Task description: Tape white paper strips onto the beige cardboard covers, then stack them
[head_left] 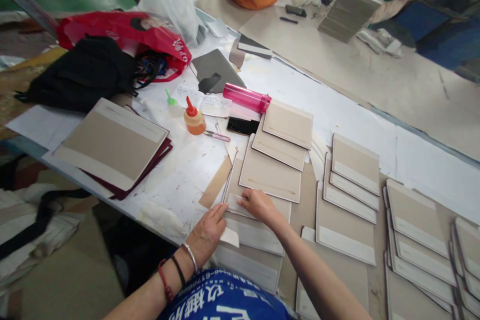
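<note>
My left hand (208, 227) lies with fingers spread beside the beige card panel (233, 182) at lower centre, while my right hand (260, 206) presses its closed fingers (244, 199) evenly on the white paper strip (234, 205), keeping it square.

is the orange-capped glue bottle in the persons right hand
No, the glue bottle stands on the white paper beside pink-handled scissors, while the right hand rests on a beige card panel.
</note>
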A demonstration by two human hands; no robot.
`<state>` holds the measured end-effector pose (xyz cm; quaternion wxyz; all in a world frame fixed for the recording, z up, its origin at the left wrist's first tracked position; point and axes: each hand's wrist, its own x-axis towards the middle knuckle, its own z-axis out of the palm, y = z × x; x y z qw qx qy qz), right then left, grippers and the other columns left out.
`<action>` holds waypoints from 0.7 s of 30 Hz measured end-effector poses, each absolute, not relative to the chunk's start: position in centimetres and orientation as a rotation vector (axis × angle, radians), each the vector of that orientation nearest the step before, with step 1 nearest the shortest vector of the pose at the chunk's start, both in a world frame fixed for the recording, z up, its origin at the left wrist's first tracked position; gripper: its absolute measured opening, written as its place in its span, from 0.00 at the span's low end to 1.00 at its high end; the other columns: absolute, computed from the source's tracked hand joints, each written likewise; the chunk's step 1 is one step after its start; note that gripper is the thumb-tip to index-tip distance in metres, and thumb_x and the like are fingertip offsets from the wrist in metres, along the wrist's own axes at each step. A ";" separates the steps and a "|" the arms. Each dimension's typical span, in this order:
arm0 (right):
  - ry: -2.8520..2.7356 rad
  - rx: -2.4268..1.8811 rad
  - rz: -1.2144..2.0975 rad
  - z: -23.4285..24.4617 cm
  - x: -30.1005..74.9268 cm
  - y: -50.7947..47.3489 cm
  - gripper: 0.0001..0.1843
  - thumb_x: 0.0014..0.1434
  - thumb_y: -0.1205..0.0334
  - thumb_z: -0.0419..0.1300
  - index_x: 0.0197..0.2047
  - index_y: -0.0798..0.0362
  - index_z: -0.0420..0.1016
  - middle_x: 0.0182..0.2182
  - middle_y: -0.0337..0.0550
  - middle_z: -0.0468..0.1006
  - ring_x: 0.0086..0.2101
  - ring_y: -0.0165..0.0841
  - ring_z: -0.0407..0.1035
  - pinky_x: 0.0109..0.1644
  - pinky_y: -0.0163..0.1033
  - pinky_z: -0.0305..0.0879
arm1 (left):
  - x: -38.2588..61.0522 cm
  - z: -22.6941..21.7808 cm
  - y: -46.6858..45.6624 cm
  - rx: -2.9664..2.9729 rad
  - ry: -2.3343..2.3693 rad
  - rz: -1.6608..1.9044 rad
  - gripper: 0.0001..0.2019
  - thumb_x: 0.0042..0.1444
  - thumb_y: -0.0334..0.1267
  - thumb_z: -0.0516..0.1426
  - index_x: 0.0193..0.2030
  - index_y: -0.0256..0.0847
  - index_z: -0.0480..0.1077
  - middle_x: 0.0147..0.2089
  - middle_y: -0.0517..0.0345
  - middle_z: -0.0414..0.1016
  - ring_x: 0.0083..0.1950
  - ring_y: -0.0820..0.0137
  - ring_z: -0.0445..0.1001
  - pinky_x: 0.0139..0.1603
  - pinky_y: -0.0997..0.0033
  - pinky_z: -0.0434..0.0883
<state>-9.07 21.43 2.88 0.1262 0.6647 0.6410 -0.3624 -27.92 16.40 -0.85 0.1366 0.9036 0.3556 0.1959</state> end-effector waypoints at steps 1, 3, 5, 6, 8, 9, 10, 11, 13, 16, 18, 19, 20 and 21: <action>1.870 1.927 -1.042 2.9 -9.1 21.4 0.11 0.57 0.57 0.55 0.33 0.53 0.74 0.32 0.45 0.77 0.35 0.36 0.69 0.30 0.35 0.52 | -27.9 -0.9 16.4 2.619 1.021 0.560 0.11 0.54 0.20 0.46 0.27 0.32 0.67 0.51 0.41 0.69 0.54 0.61 0.67 0.51 0.62 0.72; 1.876 1.912 -1.018 2.9 -9.3 21.4 0.11 0.57 0.56 0.54 0.34 0.53 0.74 0.34 0.46 0.78 0.36 0.37 0.70 0.31 0.35 0.55 | -27.9 -1.0 16.6 2.627 1.010 0.546 0.12 0.53 0.20 0.46 0.27 0.33 0.67 0.51 0.42 0.70 0.54 0.62 0.67 0.52 0.63 0.72; 1.878 1.903 -0.998 3.0 -9.4 21.4 0.11 0.58 0.56 0.54 0.35 0.53 0.75 0.35 0.47 0.78 0.38 0.38 0.71 0.33 0.35 0.58 | -27.8 -1.1 16.7 2.636 1.005 0.533 0.12 0.53 0.19 0.46 0.27 0.33 0.67 0.51 0.45 0.70 0.54 0.62 0.67 0.51 0.63 0.72; 1.879 1.900 -0.991 3.1 -9.5 21.4 0.11 0.58 0.56 0.54 0.35 0.53 0.75 0.35 0.48 0.78 0.38 0.39 0.71 0.33 0.36 0.59 | -27.8 -1.2 16.7 2.642 1.004 0.529 0.13 0.52 0.18 0.46 0.26 0.33 0.67 0.50 0.46 0.71 0.53 0.62 0.68 0.50 0.63 0.73; 1.879 1.897 -0.976 3.2 -9.7 21.4 0.11 0.57 0.56 0.55 0.36 0.53 0.75 0.36 0.49 0.78 0.39 0.40 0.71 0.35 0.36 0.62 | -27.8 -1.3 16.8 2.655 0.999 0.520 0.14 0.51 0.17 0.45 0.27 0.33 0.67 0.50 0.46 0.72 0.52 0.61 0.68 0.49 0.63 0.73; 1.882 1.899 -0.968 3.3 -9.8 21.4 0.11 0.57 0.56 0.56 0.37 0.54 0.75 0.36 0.50 0.78 0.39 0.41 0.71 0.35 0.37 0.63 | -27.9 -1.4 16.8 2.662 0.994 0.515 0.14 0.51 0.17 0.45 0.28 0.33 0.68 0.49 0.46 0.72 0.52 0.61 0.69 0.49 0.62 0.73; 1.886 1.901 -0.959 3.4 -9.9 21.4 0.11 0.57 0.56 0.56 0.38 0.54 0.75 0.36 0.51 0.78 0.39 0.42 0.72 0.36 0.38 0.64 | -27.9 -1.4 16.8 2.670 0.987 0.509 0.14 0.51 0.17 0.45 0.29 0.32 0.68 0.49 0.46 0.72 0.52 0.61 0.69 0.49 0.62 0.73; 1.892 1.906 -0.949 3.5 -10.0 21.3 0.11 0.56 0.56 0.57 0.38 0.54 0.75 0.36 0.52 0.78 0.39 0.43 0.72 0.37 0.38 0.65 | -28.0 -1.5 16.8 2.678 0.979 0.502 0.14 0.51 0.17 0.45 0.29 0.32 0.68 0.50 0.45 0.72 0.52 0.61 0.69 0.49 0.62 0.73; 1.905 1.916 -0.933 3.6 -10.1 21.2 0.12 0.56 0.57 0.58 0.39 0.55 0.75 0.37 0.53 0.77 0.40 0.44 0.71 0.38 0.39 0.66 | -28.1 -1.5 16.9 2.695 0.961 0.490 0.14 0.52 0.18 0.44 0.31 0.32 0.69 0.50 0.45 0.71 0.52 0.62 0.69 0.50 0.62 0.73; 1.925 1.935 -0.917 3.6 -10.1 21.0 0.11 0.56 0.57 0.58 0.39 0.54 0.75 0.36 0.53 0.78 0.40 0.44 0.72 0.38 0.40 0.67 | -28.3 -1.5 17.1 2.719 0.935 0.471 0.15 0.53 0.18 0.44 0.31 0.33 0.69 0.52 0.45 0.70 0.54 0.64 0.67 0.52 0.63 0.72; 1.941 1.948 -0.907 3.4 -10.1 20.9 0.11 0.55 0.57 0.58 0.38 0.55 0.75 0.36 0.53 0.78 0.40 0.44 0.72 0.39 0.40 0.67 | -28.4 -1.4 17.2 2.737 0.916 0.456 0.16 0.53 0.18 0.43 0.31 0.34 0.69 0.53 0.46 0.70 0.54 0.64 0.68 0.52 0.63 0.72; 1.951 1.953 -0.903 3.3 -10.2 20.8 0.11 0.55 0.57 0.59 0.39 0.55 0.75 0.36 0.53 0.77 0.40 0.44 0.72 0.39 0.40 0.67 | -28.4 -1.4 17.2 2.747 0.906 0.449 0.16 0.52 0.18 0.43 0.31 0.34 0.69 0.52 0.47 0.70 0.54 0.64 0.68 0.52 0.64 0.72; 1.961 1.955 -0.900 3.2 -10.2 20.8 0.11 0.55 0.58 0.59 0.39 0.55 0.75 0.36 0.54 0.77 0.40 0.44 0.72 0.40 0.39 0.67 | -28.4 -1.3 17.3 2.757 0.896 0.442 0.16 0.52 0.18 0.43 0.31 0.34 0.70 0.52 0.47 0.70 0.53 0.64 0.68 0.51 0.64 0.72; 1.970 1.954 -0.900 3.1 -10.3 20.8 0.11 0.55 0.58 0.59 0.39 0.55 0.75 0.36 0.54 0.77 0.40 0.43 0.72 0.40 0.39 0.67 | -28.4 -1.3 17.3 2.766 0.887 0.437 0.16 0.52 0.17 0.43 0.32 0.33 0.70 0.52 0.47 0.71 0.53 0.64 0.69 0.51 0.64 0.73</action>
